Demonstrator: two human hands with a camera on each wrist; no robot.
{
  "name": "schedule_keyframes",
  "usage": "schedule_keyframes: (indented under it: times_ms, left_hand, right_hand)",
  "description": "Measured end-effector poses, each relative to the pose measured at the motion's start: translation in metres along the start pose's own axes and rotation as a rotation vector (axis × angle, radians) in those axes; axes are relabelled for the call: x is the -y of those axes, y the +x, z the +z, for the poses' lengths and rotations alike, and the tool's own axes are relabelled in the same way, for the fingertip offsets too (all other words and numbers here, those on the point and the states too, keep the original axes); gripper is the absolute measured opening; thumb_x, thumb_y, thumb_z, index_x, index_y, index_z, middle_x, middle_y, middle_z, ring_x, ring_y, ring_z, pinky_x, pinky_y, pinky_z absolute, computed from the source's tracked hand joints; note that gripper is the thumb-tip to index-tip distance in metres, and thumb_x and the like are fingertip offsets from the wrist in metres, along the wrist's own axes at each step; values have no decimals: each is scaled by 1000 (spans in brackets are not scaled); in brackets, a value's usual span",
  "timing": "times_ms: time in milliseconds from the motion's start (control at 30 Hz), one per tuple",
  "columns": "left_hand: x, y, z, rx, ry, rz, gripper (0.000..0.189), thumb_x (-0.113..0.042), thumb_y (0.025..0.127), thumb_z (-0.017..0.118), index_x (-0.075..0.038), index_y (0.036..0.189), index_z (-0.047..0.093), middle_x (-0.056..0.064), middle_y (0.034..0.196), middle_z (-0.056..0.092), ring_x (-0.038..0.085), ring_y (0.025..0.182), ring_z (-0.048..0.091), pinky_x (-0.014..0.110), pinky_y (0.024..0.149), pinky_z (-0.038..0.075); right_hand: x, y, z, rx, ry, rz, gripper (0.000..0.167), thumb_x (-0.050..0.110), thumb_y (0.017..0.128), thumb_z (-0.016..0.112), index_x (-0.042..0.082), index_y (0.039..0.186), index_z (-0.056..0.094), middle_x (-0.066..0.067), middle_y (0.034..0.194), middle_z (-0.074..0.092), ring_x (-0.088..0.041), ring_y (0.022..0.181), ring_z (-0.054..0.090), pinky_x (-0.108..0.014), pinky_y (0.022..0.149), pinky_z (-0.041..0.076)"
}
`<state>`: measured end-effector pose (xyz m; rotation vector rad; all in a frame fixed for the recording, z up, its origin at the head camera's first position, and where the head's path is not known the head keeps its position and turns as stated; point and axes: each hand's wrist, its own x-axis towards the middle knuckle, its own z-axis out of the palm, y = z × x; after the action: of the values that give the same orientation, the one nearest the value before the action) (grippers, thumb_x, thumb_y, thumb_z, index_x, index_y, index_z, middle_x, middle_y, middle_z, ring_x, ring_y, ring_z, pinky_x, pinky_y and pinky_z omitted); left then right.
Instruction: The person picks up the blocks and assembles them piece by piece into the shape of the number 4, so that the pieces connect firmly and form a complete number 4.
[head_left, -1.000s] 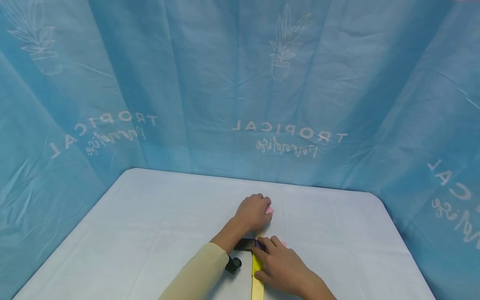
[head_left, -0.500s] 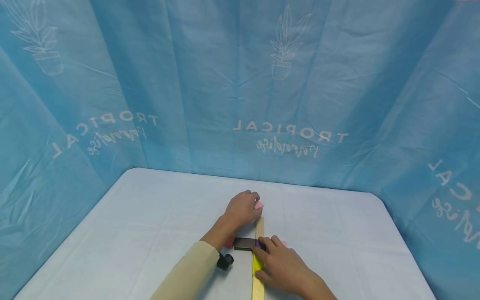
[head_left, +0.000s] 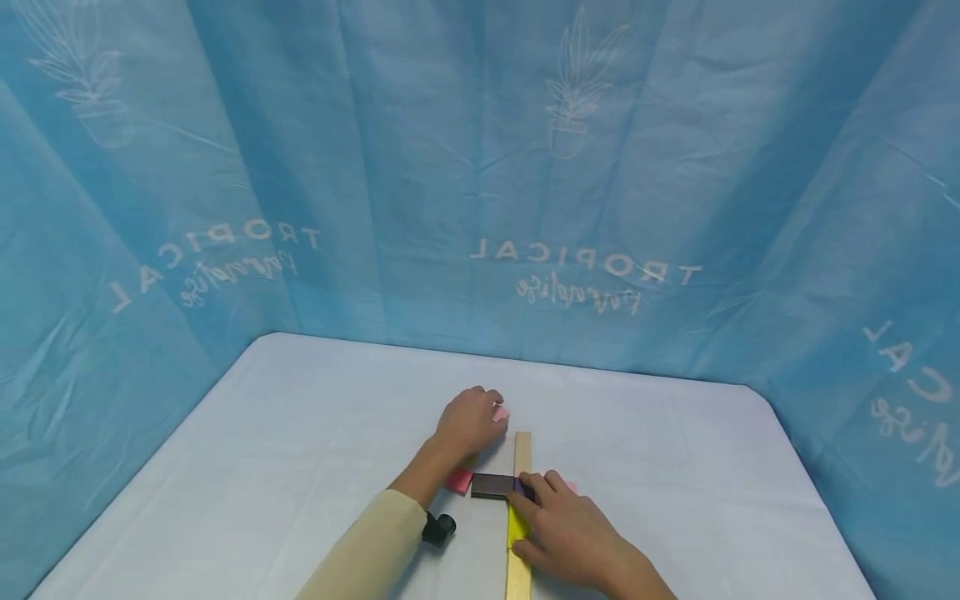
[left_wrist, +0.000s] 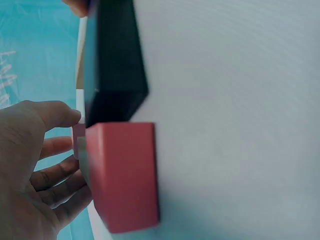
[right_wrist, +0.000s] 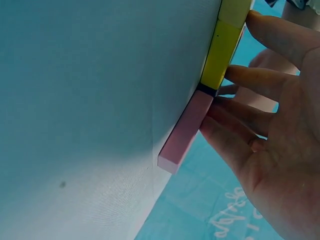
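Observation:
My left hand (head_left: 468, 421) pinches a small pink block (left_wrist: 78, 136) between thumb and fingers, over the table left of the row's far end. A red block (head_left: 459, 481) lies by its wrist, its end near a black block (head_left: 491, 487). The black block points sideways into a row with a pale wood-coloured block (head_left: 522, 450) beyond it and a yellow block (head_left: 516, 532) before it. My right hand (head_left: 566, 533) rests its fairly straight fingertips along this row, partly covering a dark purple block. Past those fingers, a second pink block (right_wrist: 186, 131) sticks out to the right.
The blocks lie on a white-covered table (head_left: 675, 467). Another pale yellow block (head_left: 518, 577) extends the row toward the near edge. A black camera mount (head_left: 438, 528) sits under the left wrist. Blue printed curtains (head_left: 420, 208) enclose the table's back and sides.
My left hand has moved left with the pink block, uncovering the far pale block, the black block and part of the red one. The right hand has stayed in place.

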<state>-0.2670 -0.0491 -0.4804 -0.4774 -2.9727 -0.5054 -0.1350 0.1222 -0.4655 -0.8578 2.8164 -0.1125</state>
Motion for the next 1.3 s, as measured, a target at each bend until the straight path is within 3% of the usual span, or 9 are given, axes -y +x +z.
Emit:
schedule_keyframes:
  times_ms: [533,967,1300]
  left_hand:
    - [5,-9,0,-8,83,-35,30,-37,85,65,-11,102,67,1,87,60,17,79,54,32,68,50]
    - [8,-12,4,-9,72,-41,34,-39,84,66,-11,105,66,2,91,60,17,81,53,32,71,51]
    - [11,-14,4,-13,58,-37,35,-39,84,66,-11,106,66,1,88,59,15,77,50,28,66,49]
  right_hand:
    - [0,2,0,16,1,6,57,58,85,62,27,132,59,-3,139,46,-18,108,42,-31,64,48]
    - [-1,0,0,3,-3,12,57,57,85,62,27,132,59,-3,139,46,-18,108,42,-32,65,49]
    - [0,0,2,11,5,27,57,58,84,62,27,133,58,-2,140,46,-18,107,42,-32,64,48]
